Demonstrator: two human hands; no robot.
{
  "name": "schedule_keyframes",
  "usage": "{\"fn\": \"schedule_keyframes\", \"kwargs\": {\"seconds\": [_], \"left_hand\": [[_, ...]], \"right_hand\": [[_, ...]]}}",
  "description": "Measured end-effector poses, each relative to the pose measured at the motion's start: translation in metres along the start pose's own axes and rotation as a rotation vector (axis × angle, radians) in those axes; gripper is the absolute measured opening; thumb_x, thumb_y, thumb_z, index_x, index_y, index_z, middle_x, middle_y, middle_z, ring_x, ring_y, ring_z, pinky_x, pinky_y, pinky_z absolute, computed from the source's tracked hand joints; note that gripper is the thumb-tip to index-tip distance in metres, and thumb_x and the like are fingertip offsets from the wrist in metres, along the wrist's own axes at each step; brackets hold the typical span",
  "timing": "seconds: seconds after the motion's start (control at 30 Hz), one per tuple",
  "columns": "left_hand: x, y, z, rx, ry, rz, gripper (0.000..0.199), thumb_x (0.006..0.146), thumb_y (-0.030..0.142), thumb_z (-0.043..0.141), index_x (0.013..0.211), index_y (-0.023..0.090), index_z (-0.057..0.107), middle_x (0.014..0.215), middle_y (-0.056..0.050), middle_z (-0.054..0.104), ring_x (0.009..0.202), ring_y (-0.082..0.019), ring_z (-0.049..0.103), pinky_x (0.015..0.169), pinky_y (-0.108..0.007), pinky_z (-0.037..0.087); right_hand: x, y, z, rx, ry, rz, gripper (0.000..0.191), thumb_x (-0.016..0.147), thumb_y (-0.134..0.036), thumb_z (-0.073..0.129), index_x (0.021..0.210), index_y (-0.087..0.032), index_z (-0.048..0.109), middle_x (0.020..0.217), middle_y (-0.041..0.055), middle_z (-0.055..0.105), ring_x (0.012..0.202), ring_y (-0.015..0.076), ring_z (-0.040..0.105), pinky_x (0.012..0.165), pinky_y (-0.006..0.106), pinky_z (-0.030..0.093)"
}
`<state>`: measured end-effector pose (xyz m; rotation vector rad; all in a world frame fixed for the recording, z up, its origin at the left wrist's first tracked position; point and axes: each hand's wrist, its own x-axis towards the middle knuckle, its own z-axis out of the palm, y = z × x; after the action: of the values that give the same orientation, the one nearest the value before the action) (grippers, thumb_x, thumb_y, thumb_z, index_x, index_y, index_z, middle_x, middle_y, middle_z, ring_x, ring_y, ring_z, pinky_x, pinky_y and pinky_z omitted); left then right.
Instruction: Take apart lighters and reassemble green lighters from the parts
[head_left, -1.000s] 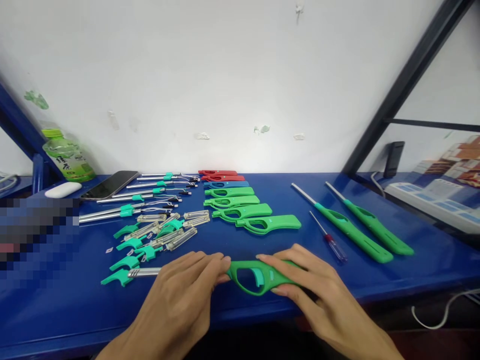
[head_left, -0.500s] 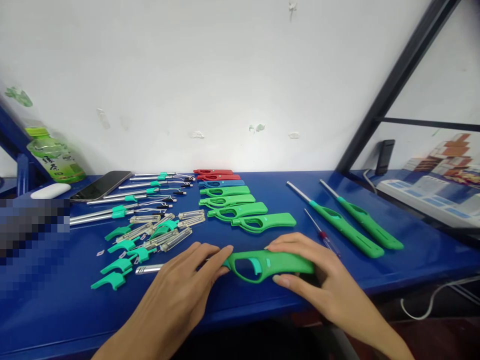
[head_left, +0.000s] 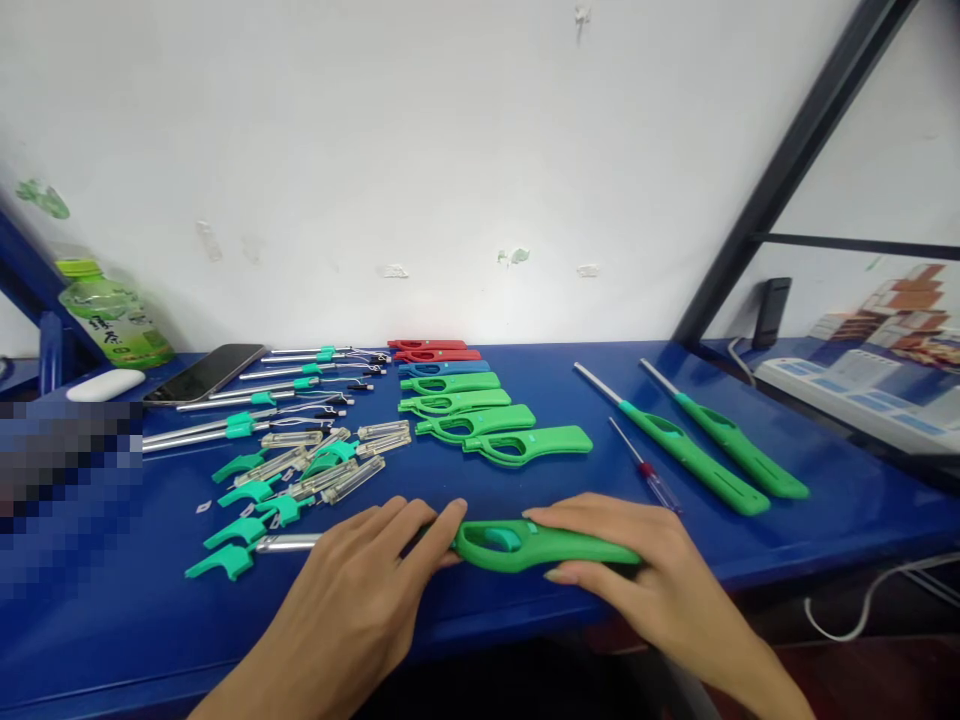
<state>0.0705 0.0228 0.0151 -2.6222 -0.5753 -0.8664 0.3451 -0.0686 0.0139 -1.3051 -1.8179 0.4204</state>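
Note:
A green lighter [head_left: 536,544] with a teal trigger lies sideways between my hands near the table's front edge. My left hand [head_left: 375,580] is closed around its front end, where the metal tube [head_left: 289,542] sticks out to the left. My right hand [head_left: 637,560] grips the handle, fingers along the top and thumb below. Just beyond sits a row of green handle shells [head_left: 555,441], with one blue shell [head_left: 442,368] and red shells [head_left: 436,355] behind. Left of them are teal triggers [head_left: 231,562], clear fuel tanks [head_left: 352,480] and metal tubes with wires [head_left: 217,430].
Two green lighters [head_left: 694,460] and a screwdriver [head_left: 649,472] lie on the right of the blue table [head_left: 510,610]. At the left are a phone [head_left: 202,374], a white case [head_left: 105,385] and a bottle [head_left: 116,315]. A power strip [head_left: 855,395] is at the far right.
The held lighter has tilted, so its trigger opening looks narrower. It and my right hand have shifted slightly toward the table's front edge. More of the metal tube shows at the left.

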Motion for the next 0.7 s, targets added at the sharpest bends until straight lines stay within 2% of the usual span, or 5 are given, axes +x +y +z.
{"fn": "schedule_keyframes", "kwargs": {"seconds": [0.13,0.3,0.43,0.57,0.7], "left_hand": [[0.0002,0.0018,-0.0033,0.029,0.031,0.014,0.036,0.112,0.011,0.036,0.137,0.019,0.060,0.102,-0.002,0.081,0.084,-0.021,0.079,0.073,-0.035,0.060],[0.0003,0.0015,-0.0027,0.013,0.037,0.017,0.037,0.109,0.008,0.038,0.137,0.018,0.060,0.102,-0.002,0.081,0.084,-0.020,0.080,0.072,-0.034,0.060],[0.0009,0.0008,-0.0008,0.005,0.027,0.006,0.036,0.106,0.006,0.043,0.136,0.018,0.061,0.105,-0.003,0.080,0.086,-0.022,0.079,0.076,-0.037,0.062],[0.0024,0.0009,0.0000,-0.020,0.035,-0.019,0.032,0.106,0.006,0.044,0.130,0.017,0.062,0.105,-0.004,0.080,0.087,-0.023,0.078,0.079,-0.039,0.062],[0.0001,-0.0011,0.0015,-0.059,-0.001,-0.028,0.034,0.106,0.007,0.043,0.132,0.018,0.061,0.103,-0.004,0.078,0.083,-0.022,0.076,0.076,-0.038,0.062]], "right_hand": [[-0.0034,0.0021,0.0000,-0.026,-0.011,0.007,0.034,0.097,-0.037,0.082,0.131,-0.042,0.080,0.123,-0.0059,0.085,0.110,0.0201,0.082,0.101,0.028,0.061],[-0.0026,-0.0008,0.0010,-0.028,-0.034,0.020,0.028,0.099,-0.039,0.080,0.127,-0.041,0.081,0.124,-0.0070,0.084,0.111,0.0196,0.082,0.102,0.027,0.061],[-0.0009,-0.0033,0.0021,-0.011,0.051,-0.021,0.030,0.095,-0.036,0.084,0.124,-0.041,0.082,0.120,-0.0072,0.086,0.107,0.0182,0.083,0.100,0.024,0.062],[-0.0011,-0.0021,0.0002,0.028,0.150,-0.044,0.022,0.094,-0.034,0.085,0.116,-0.037,0.084,0.120,-0.0052,0.086,0.109,0.0199,0.082,0.102,0.025,0.062],[-0.0031,0.0020,-0.0020,0.037,0.079,-0.036,0.025,0.101,-0.027,0.077,0.121,-0.040,0.083,0.123,-0.0087,0.084,0.112,0.0166,0.082,0.104,0.021,0.059]]}}
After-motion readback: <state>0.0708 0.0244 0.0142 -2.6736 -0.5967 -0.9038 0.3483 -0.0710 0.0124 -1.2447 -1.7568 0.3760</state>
